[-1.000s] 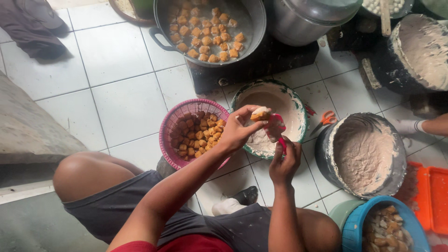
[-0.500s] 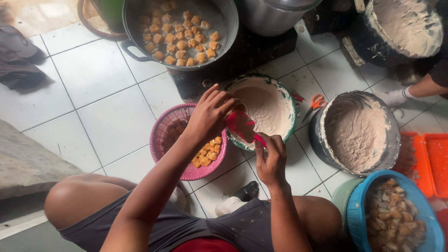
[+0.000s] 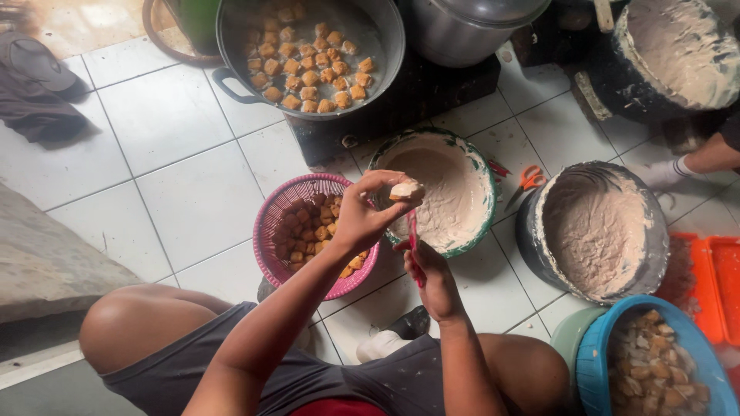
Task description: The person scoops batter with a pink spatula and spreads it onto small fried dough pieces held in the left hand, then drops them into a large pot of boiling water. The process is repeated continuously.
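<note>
Two hands work over the green-rimmed batter bowl (image 3: 462, 166): my left hand (image 3: 368, 216) pinches a battered tofu piece (image 3: 405, 189) at the bowl's near edge, and my right hand (image 3: 432, 277), just below, is closed around a red utensil (image 3: 414, 245). Beside them on the floor sits a pink basket (image 3: 271, 231) of fried pieces.

A floor-level cooking area, like a home or small food-making kitchen: a white tiled floor (image 3: 177, 146) carries a big pan of fried golden pieces (image 3: 312, 58) on a low black stove (image 3: 401, 108), several batter-filled bowls (image 3: 443, 192), a metal pot (image 3: 474, 27) and a pink basket (image 3: 308, 231).
</note>
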